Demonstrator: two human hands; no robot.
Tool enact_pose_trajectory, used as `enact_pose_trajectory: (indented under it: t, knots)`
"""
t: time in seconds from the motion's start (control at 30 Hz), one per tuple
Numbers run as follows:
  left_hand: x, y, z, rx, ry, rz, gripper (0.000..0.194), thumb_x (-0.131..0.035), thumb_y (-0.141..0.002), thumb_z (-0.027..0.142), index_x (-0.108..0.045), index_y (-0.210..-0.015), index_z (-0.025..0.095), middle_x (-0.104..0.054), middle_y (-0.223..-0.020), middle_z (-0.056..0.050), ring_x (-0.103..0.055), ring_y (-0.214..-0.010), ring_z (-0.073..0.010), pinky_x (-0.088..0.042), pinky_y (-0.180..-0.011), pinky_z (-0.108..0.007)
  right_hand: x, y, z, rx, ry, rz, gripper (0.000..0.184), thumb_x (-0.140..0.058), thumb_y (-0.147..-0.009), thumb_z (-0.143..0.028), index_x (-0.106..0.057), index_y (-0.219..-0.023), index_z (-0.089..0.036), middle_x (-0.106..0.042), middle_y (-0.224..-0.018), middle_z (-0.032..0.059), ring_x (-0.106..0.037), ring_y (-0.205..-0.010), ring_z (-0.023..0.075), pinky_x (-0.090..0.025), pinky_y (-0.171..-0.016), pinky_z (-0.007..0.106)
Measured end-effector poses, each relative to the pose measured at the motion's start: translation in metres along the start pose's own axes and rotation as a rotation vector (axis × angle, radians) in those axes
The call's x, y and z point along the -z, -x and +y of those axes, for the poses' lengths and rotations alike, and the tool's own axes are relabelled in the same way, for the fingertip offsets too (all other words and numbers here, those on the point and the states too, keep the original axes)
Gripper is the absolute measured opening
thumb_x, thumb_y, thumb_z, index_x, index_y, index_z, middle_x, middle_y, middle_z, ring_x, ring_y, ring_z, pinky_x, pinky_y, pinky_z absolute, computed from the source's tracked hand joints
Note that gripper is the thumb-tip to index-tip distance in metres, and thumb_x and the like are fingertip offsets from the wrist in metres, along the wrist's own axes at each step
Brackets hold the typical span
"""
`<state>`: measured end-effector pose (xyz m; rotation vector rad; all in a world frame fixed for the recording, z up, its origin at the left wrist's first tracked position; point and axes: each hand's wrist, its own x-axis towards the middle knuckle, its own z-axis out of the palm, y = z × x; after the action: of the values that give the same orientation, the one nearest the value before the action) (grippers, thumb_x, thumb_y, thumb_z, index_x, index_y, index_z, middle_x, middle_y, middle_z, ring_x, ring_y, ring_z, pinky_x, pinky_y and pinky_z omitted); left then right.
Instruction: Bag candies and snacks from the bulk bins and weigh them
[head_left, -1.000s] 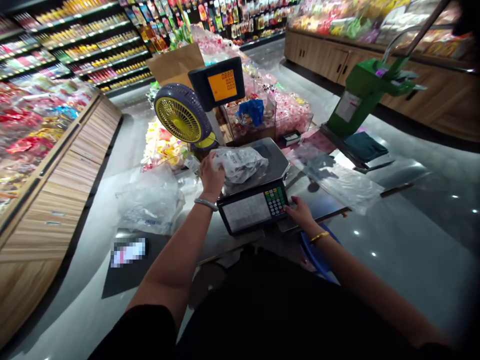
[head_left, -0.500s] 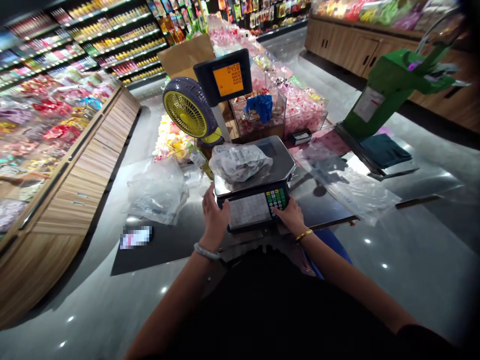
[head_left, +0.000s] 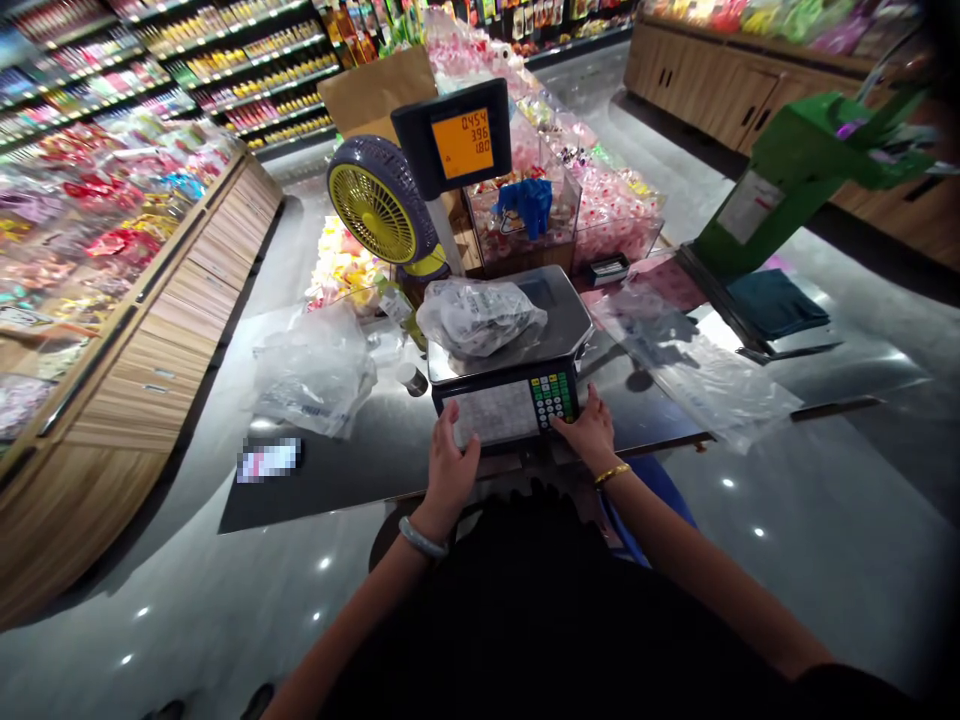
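A clear plastic bag with pale contents (head_left: 484, 318) lies on the metal pan of a digital scale (head_left: 559, 300). The scale's raised display (head_left: 461, 145) glows orange with rows of digits. At the keypad (head_left: 550, 398) is my right hand (head_left: 591, 432), its thumb at the lower keys and its fingers spread past the scale's right side. My left hand (head_left: 451, 468) is near the scale's front left corner, fingers apart and holding nothing. Whether it touches the casing I cannot tell.
An empty-looking plastic bag (head_left: 315, 375) and a phone (head_left: 268, 460) lie left on the metal table. A small cylinder (head_left: 412, 379) stands beside the scale. Behind are a yellow-faced fan (head_left: 373, 212) and candy bins. More clear bags (head_left: 712, 375) and a green stand (head_left: 780, 190) are right.
My left hand has drawn back from the scale's left edge towards its front. The display's lower rows went from zeros to 3.96 and 1.80. My right hand stays at the keypad.
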<state>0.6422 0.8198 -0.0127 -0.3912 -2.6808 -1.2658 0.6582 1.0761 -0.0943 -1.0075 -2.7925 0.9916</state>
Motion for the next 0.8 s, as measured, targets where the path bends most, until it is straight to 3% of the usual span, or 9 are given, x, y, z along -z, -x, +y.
enact_pose_trajectory:
  t: [0.33, 0.5, 0.6, 0.67, 0.73, 0.8]
  knots:
    - [0.004, 0.016, 0.0, 0.032, 0.035, -0.055, 0.066, -0.055, -0.089, 0.023, -0.03, -0.149, 0.021, -0.05, -0.142, -0.017, -0.057, -0.123, -0.0229, -0.044, -0.107, -0.048, -0.016, 0.005, -0.004, 0.059, -0.073, 0.031, 0.121, -0.069, -0.066, -0.06, -0.001, -0.157, -0.018, -0.013, -0.161, 0.0202, -0.012, -0.148, 0.0354, -0.019, -0.116, 0.055]
    - [0.001, 0.02, 0.007, 0.072, 0.039, -0.096, 0.065, -0.054, -0.088, 0.023, -0.03, -0.149, 0.018, -0.052, -0.14, -0.017, -0.058, -0.121, -0.0222, -0.045, -0.106, -0.046, -0.02, 0.006, -0.003, 0.051, -0.12, 0.049, 0.118, -0.07, -0.067, -0.058, -0.004, -0.157, -0.02, -0.012, -0.162, 0.0191, -0.014, -0.149, 0.0351, -0.017, -0.116, 0.057]
    - [-0.002, 0.024, 0.016, 0.067, 0.042, -0.123, 0.063, -0.055, -0.085, 0.021, -0.037, -0.146, 0.019, -0.06, -0.131, -0.014, -0.063, -0.114, -0.0226, -0.049, -0.101, -0.046, -0.024, 0.002, 0.01, 0.096, -0.229, 0.059, 0.115, -0.07, -0.066, -0.059, -0.012, -0.156, -0.02, -0.021, -0.16, 0.018, -0.021, -0.147, 0.0348, -0.019, -0.116, 0.057]
    - [-0.005, 0.028, 0.021, 0.052, 0.052, -0.151, 0.061, -0.056, -0.082, 0.019, -0.044, -0.141, 0.019, -0.066, -0.123, -0.012, -0.066, -0.109, -0.0225, -0.053, -0.097, -0.043, -0.028, -0.008, 0.024, 0.121, -0.356, 0.068, 0.101, -0.06, -0.071, -0.062, -0.026, -0.152, -0.013, -0.035, -0.154, 0.0184, -0.026, -0.146, 0.0328, -0.024, -0.117, 0.051]
    - [-0.007, 0.031, 0.022, 0.12, 0.068, -0.212, 0.059, -0.054, -0.081, 0.019, -0.048, -0.14, 0.019, -0.065, -0.127, -0.013, -0.065, -0.111, -0.0222, -0.051, -0.101, -0.042, -0.031, -0.024, 0.038, 0.116, -0.45, 0.054, 0.076, -0.042, -0.081, -0.058, -0.048, -0.138, -0.009, -0.052, -0.141, 0.0208, -0.045, -0.135, 0.0328, -0.032, -0.114, 0.048]
    - [-0.01, 0.033, 0.022, 0.161, 0.08, -0.241, 0.059, -0.055, -0.081, 0.021, -0.05, -0.139, 0.019, -0.065, -0.128, -0.012, -0.065, -0.112, -0.0229, -0.05, -0.102, -0.041, -0.03, -0.043, 0.049, 0.154, -0.487, 0.04, 0.062, -0.036, -0.081, -0.051, -0.061, -0.122, -0.013, -0.066, -0.122, 0.0184, -0.06, -0.118, 0.0323, -0.045, -0.104, 0.047]
